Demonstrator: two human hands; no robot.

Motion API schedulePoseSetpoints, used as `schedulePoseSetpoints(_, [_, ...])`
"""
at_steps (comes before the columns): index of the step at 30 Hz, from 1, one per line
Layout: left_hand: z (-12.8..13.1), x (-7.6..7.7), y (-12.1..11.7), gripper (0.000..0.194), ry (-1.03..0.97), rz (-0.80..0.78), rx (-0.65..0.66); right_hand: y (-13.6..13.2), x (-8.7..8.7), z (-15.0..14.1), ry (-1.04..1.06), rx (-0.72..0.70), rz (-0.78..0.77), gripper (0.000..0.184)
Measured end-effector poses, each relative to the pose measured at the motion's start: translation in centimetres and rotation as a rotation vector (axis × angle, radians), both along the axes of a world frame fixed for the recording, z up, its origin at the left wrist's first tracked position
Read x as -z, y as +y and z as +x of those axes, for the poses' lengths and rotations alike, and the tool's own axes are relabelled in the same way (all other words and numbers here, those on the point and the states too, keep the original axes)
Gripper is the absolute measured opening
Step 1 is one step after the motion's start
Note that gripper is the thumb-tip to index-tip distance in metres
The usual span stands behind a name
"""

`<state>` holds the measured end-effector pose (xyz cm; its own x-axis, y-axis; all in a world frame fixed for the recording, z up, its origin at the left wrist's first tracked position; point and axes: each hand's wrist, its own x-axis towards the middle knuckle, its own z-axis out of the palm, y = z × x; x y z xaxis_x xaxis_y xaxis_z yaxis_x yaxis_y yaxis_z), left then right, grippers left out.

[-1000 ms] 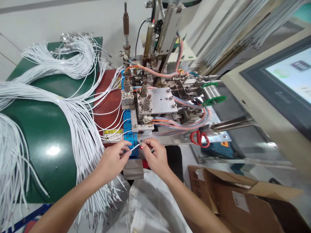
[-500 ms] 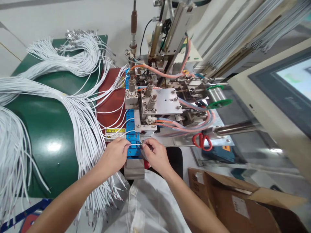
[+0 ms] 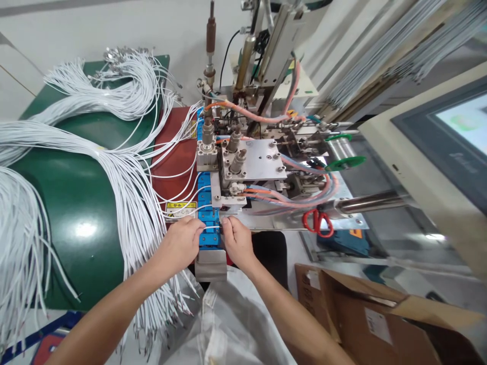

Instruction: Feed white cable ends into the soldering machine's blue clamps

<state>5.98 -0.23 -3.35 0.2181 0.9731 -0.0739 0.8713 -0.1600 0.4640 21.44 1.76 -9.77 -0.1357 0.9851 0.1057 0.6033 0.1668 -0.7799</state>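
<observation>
My left hand (image 3: 184, 236) is closed in a pinch on a thin white cable (image 3: 211, 227). The cable lies across one block of the blue fixture chain (image 3: 209, 237) at the machine's near end. On the other side of the chain, my right hand (image 3: 238, 240) is closed, its thumb and fingertips at the cable's far end; the tip itself is hidden. Further along, more white cables run into the blue blocks. A large bundle of white cables (image 3: 125, 203) spreads beside my left forearm, over a green surface (image 3: 85, 253).
Behind the hands stands the machine with a metal plate (image 3: 254, 159) and orange hoses. A wire spool with green flanges (image 3: 340, 152) and red-handled scissors (image 3: 318, 223) are to the right. A screen (image 3: 449, 126) and a cardboard box (image 3: 365, 314) flank that side.
My right hand has turned and its fingers have closed more tightly beside the blue block. My left hand keeps its pinch on the cable in nearly the same place.
</observation>
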Motion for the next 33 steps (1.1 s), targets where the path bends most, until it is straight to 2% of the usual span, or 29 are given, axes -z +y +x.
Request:
schedulePoseSetpoints(3, [0.1,-0.1,-0.4,0.024,0.094,0.077,0.033,-0.2,0.4,-0.2,0.054,0.024,-0.037,0.037])
schedulePoseSetpoints(6, [-0.1,-0.2,-0.8,0.025,0.197,0.16,0.128,0.1,0.0,0.3,0.089,0.029,-0.073,0.038])
schedulePoseSetpoints(11, [-1.6,-0.9,-1.8,0.028,0.206,0.223,0.271,0.4,-0.6,1.7,0.31,0.216,-0.056,0.035])
schedulePoseSetpoints(13, [-2.7,-1.3,-2.6,0.025,0.164,0.189,0.349,0.2,-0.8,2.5,0.391,0.24,-0.05,0.036])
schedulePoseSetpoints(16, [-4.2,-1.8,-3.9,0.014,0.098,0.016,0.462,-0.1,-0.9,3.4,0.461,0.227,-0.062,0.039])
schedulePoseSetpoints(20, [-4.5,-2.1,-4.9,0.01,0.155,-0.067,0.505,-0.4,-1.2,3.8,0.498,0.185,-0.068,0.039])
schedulePoseSetpoints(24, [-2.9,-2.4,-4.2,0.015,0.092,-0.069,0.45,-1.4,-2.1,3.4,0.546,0.066,-0.05,0.036])
schedulePoseSetpoints(27, [-1.3,-2.5,-3.2,0.019,-0.085,0.012,0.231,-2.3,-3.1,3.2,0.586,-0.089,-0.015,0.028])
schedulePoseSetpoints(29, [-0.4,-2.4,-2.8,0.02,-0.182,0.069,0.103,-2.6,-3.9,3.0,0.572,-0.14,0.017,0.018])
schedulePoseSetpoints(33, [1.0,-2.0,-2.4,0.026,-0.293,0.092,0.07,-2.1,-5.2,2.6,0.468,-0.162,0.067,0.009])
